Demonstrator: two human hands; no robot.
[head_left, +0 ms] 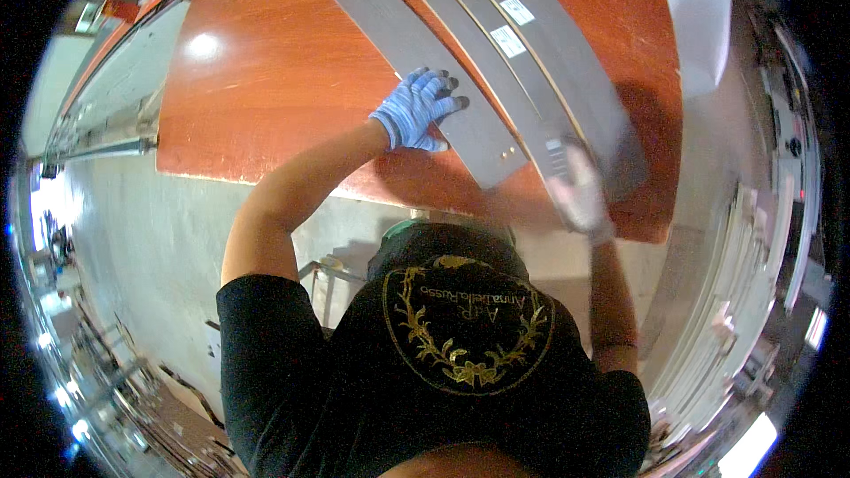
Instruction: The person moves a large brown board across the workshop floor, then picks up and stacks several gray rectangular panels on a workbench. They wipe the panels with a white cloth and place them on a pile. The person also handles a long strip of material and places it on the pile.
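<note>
My left hand (414, 110), in a blue knitted glove with dark fingertips, grips the left edge of a long grey panel (482, 128). Its fingers bend over the top face and its thumb lies by the edge. Two small holes show at the panel's near end. My right hand (580, 190), gloved too, is smeared by motion at the near end of another grey strip (529, 80); its fingers cannot be made out. Beyond that strip lies a wider grey panel (580, 62) with a white label (517, 11). A second white label (507, 41) sits on the strip.
The panels lie on a reddish-brown wooden tabletop (266, 62), whose near edge runs just before my body. White sheeting (704, 18) hangs at the far right corner. Pale long boards (717, 327) are stacked on the right, and a metal frame (106, 149) stands to the left.
</note>
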